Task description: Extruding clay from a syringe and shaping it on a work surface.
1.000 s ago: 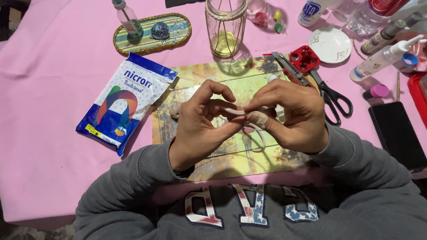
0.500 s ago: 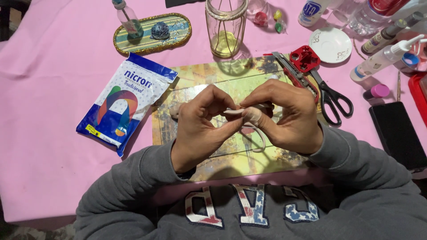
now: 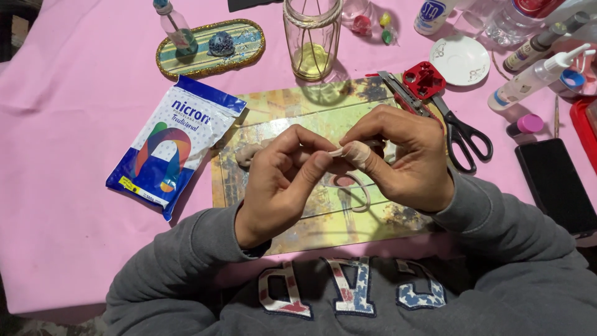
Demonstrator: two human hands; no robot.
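My left hand and right hand met over the picture mat, fingers curled in, both pinching one small strip of pale clay between thumb and fingertips. A bandage wrapped my right finger at the pinch. Just under the hands, at 6 o'clock, a thin clay loop lay on the mat. At 9 o'clock from the strip, a clay lump sat at the mat's left edge. Further left, at 9 o'clock, a blue-and-white bag lay flat on the pink tablecloth. At 3 o'clock, black scissors, then a dark phone. At 1 o'clock, a red tool and a small white plate. At 12 o'clock, a glass jar stood upright. At 11 o'clock, an oval striped tray held a small bottle and a blue bead.
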